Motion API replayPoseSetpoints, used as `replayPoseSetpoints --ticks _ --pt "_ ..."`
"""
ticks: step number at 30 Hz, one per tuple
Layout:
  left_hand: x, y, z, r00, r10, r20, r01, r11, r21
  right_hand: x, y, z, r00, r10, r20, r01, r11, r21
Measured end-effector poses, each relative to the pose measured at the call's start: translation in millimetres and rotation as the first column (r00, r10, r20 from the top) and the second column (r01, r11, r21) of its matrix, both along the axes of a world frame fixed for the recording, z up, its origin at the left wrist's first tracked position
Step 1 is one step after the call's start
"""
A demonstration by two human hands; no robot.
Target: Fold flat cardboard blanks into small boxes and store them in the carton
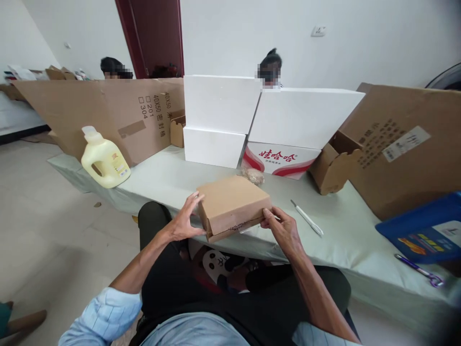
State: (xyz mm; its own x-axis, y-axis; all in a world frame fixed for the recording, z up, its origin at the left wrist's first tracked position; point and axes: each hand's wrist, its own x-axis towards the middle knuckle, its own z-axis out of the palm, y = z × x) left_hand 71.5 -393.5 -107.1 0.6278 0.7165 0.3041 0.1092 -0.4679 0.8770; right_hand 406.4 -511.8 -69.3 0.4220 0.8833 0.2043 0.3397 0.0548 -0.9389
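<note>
A flat brown cardboard box (234, 192), its lid down, is held at the near edge of the table and tilted slightly towards me. My left hand (183, 221) spans its left end, fingers at the upper edge and thumb at the lower corner. At the front right corner my right hand (284, 228) pinches the box between thumb and fingers. Just behind the box is a crumpled clear plastic packet (254, 176); what it contains is unclear. To the right of my right hand lies a white-handled knife (308, 219) with a thin blade.
White boxes (221, 105) are stacked at the back, beside a red-and-white carton (277, 158). Cardboard panels (126, 120) flank the cloth-covered table (154, 175). A yellow jug (104, 161) stands left; a blue container (425, 235) and purple tool (419, 270) lie right. People sit behind.
</note>
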Motion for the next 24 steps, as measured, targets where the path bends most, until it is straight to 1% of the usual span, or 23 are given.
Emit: replayPoseSetpoints --ticks 2,3,5,7,10,12,15,17,19,22,24 --pt "-0.3 -4.9 -2.3 0.996 0.031 -0.085 -0.019 0.990 0.137 -2.5 4.3 3.7 0.999 -0.007 0.037 0.007 1.000 0.000" --pt "0.3 -5.5 -2.3 0.993 0.040 -0.107 -0.021 0.985 0.170 -3.2 5.4 6.3 0.998 -0.013 0.055 0.013 1.000 0.002" --pt "1.3 -4.1 1.1 0.992 0.041 -0.117 -0.018 0.982 0.190 -3.2 5.0 13.7 0.996 -0.020 0.087 0.019 1.000 0.005" --pt "0.9 -1.6 9.1 0.995 0.035 -0.095 -0.020 0.987 0.157 -1.5 1.1 24.2 0.993 -0.023 0.119 0.022 1.000 0.006" --pt "-1.7 0.1 26.2 0.999 0.016 -0.036 -0.014 0.999 0.034 1.9 -7.1 40.7 0.981 -0.021 0.191 0.022 1.000 -0.004" --pt "-2.4 -1.2 36.1 1.000 0.000 0.003 0.000 0.999 -0.041 2.7 -10.7 47.4 0.962 -0.023 0.271 0.025 1.000 -0.003" --pt "0.3 -6.8 43.7 0.995 0.007 0.099 0.000 0.997 -0.074 0.9 -10.6 47.3 0.928 -0.057 0.369 0.046 0.998 0.037" --pt "2.6 -12.1 44.7 0.983 0.019 0.184 -0.007 0.998 -0.061 -1.9 -8.3 43.1 0.918 -0.077 0.389 0.060 0.997 0.058" --pt "3.4 -17.2 44.7 0.973 0.004 0.229 0.005 0.999 -0.039 -5.1 -6.4 38.9 0.913 -0.088 0.398 0.068 0.996 0.065" --pt "1.8 -22.9 44.8 0.983 -0.043 0.180 0.040 0.999 0.022 -8.7 -6.4 35.4 0.903 -0.110 0.415 0.084 0.993 0.082" --pt "0.3 -25.1 44.5 0.990 -0.050 0.132 0.041 0.996 0.074 -9.5 -8.3 34.6 0.893 -0.121 0.434 0.088 0.992 0.095"
